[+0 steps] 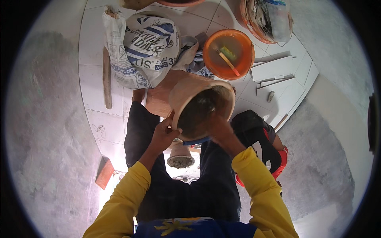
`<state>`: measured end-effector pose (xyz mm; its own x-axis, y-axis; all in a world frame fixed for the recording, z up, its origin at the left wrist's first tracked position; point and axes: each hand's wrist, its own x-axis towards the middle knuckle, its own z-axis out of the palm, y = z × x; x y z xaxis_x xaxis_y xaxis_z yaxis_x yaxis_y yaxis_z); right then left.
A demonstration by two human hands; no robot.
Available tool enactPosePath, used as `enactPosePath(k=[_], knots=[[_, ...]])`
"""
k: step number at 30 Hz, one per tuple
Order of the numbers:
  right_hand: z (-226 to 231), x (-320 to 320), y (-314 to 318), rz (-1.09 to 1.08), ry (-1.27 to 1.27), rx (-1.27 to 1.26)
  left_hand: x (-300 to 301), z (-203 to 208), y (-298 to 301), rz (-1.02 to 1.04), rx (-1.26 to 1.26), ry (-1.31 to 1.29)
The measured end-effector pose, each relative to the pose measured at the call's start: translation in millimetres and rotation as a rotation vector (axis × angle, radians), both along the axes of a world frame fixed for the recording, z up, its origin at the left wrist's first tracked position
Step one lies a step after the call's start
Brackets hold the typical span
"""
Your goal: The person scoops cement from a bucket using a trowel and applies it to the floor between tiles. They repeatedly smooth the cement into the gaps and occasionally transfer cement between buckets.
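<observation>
A tan bucket (178, 93) is tilted so its mouth faces me. Dark grey residue or mix coats its inside, but its exact contents are hard to make out. My left hand (163, 134) grips the rim on the left, thumb over the edge and fingers along the outer wall. Over the right part of the mouth, my right hand (217, 127) reaches inside; motion smears it and its fingers are hidden. Below the bucket, between my legs, a smaller tapered container (180, 154) shows a rough grey end.
Ahead stand a white printed sack (152, 43) and an orange basin (249, 59) holding murky water and a wooden-handled tool (228, 63). A wooden strip (107, 79) lies left. Cut tile pieces (274, 69) lie right. Close on my right, someone in black and red (258, 139) crouches.
</observation>
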<state>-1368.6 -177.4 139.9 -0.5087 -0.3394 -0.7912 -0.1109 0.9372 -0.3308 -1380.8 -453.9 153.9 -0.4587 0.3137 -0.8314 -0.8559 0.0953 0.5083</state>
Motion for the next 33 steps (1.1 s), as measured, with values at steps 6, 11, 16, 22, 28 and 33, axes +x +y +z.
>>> enactPosePath(k=[6, 11, 16, 22, 28, 33], knots=[[87, -75, -20, -0.062, -0.171, 0.031, 19, -4, -16, 0.079, -0.019, -0.033], [18, -38, -16, -0.113, -0.001, 0.121, -7, 10, -3, -0.013, 0.014, -0.070], [100, -54, -28, -0.039, -0.145, 0.029, 10, 3, -10, 0.056, -0.043, -0.099], [58, -76, 23, -0.126, -0.045, 0.260, 9, 7, 0, 0.138, -0.002, -0.078], [56, -53, 9, -0.765, -0.908, 0.017, 2, 17, -6, -0.059, -0.017, -0.134], [56, -5, -32, -1.553, -1.167, -0.455, 21, 7, -21, 0.002, 0.034, 0.000]])
